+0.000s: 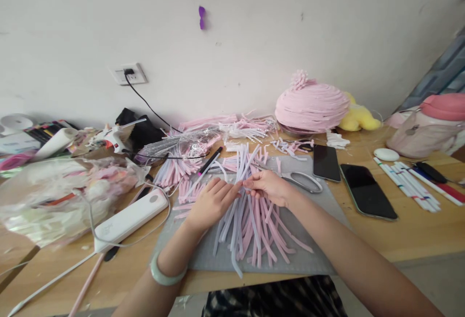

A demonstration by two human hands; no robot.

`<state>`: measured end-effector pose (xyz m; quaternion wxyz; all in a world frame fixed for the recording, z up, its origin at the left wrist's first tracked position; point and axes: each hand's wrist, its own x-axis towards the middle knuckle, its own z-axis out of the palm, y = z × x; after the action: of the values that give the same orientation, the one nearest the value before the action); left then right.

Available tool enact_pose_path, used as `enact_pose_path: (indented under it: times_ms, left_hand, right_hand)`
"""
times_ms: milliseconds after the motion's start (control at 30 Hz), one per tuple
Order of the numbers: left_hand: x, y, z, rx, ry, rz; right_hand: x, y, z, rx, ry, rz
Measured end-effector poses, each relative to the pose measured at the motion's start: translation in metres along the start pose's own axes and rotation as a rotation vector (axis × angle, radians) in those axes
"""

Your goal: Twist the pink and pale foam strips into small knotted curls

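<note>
A bunch of pink and pale lavender pipe cleaners (256, 232) lies fanned out over a grey cutting mat (316, 237). My left hand (214, 202) is closed at the middle of the bunch, with thumb and forefinger on the lavender stems. Just beside it, my right hand (267, 187) pinches at the same spot, and the fingertips of both hands nearly meet. Exactly which stems each hand grips is partly hidden. Scissors (305, 181) with silver handles lie right of the bunch, their blades partly covered. Shorter pink pieces (191, 193) are left of the stems.
Two phones (368, 191) and several white markers (410, 186) lie to the right. A pink domed piece (312, 106) stands at the back. On the left are a white power bank (131, 220) with cables, a plastic bag (69, 196) and a glue gun (116, 139).
</note>
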<state>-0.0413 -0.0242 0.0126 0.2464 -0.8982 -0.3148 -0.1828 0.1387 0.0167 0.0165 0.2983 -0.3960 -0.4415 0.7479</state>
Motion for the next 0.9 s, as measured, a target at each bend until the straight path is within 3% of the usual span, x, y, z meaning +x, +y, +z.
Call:
enact_pose_path:
  times_ms: [167,300,400,533,600,633,700,767,833,900]
  left_hand:
    - [0.0,0.001,-0.003,0.066,-0.024,-0.01]
    - [0.004,0.004,-0.003,-0.098,-0.031,-0.237]
    - [0.009,0.007,-0.001,-0.492,-0.033,-0.538]
    - [0.015,0.01,0.003,-1.37,-0.051,-1.049]
    - [0.016,0.009,0.005,-1.676,-0.115,-1.159]
    - [0.016,0.009,0.005,-1.723,-0.127,-1.174]
    - [0.016,0.006,0.003,-1.545,-0.019,-1.16]
    - [0.013,0.002,-0.001,-1.071,0.171,-1.026]
    - [0.01,-0.001,-0.005,-0.553,0.272,-0.743]
    - [0.006,-0.003,-0.007,-0.222,0.254,-0.447]
  right_hand:
    - [0.0,0.0,-0.001,0.017,-0.016,0.036]
    - [0.0,0.0,-0.002,0.037,-0.058,0.031]
    - [0.001,0.001,-0.004,-0.034,-0.075,-0.076]
    - [0.003,0.003,-0.003,-0.219,-0.027,-0.295]
    - [0.003,0.004,0.0,-0.199,0.002,-0.342]
    - [0.003,0.004,0.002,-0.139,0.012,-0.332]
    - [0.002,0.004,0.006,0.045,0.023,-0.254]
    - [0.001,0.002,0.009,0.241,0.04,-0.14]
    - [-0.001,0.001,0.011,0.386,0.05,-0.037]
    - [-0.002,0.0,0.013,0.48,0.039,0.039]
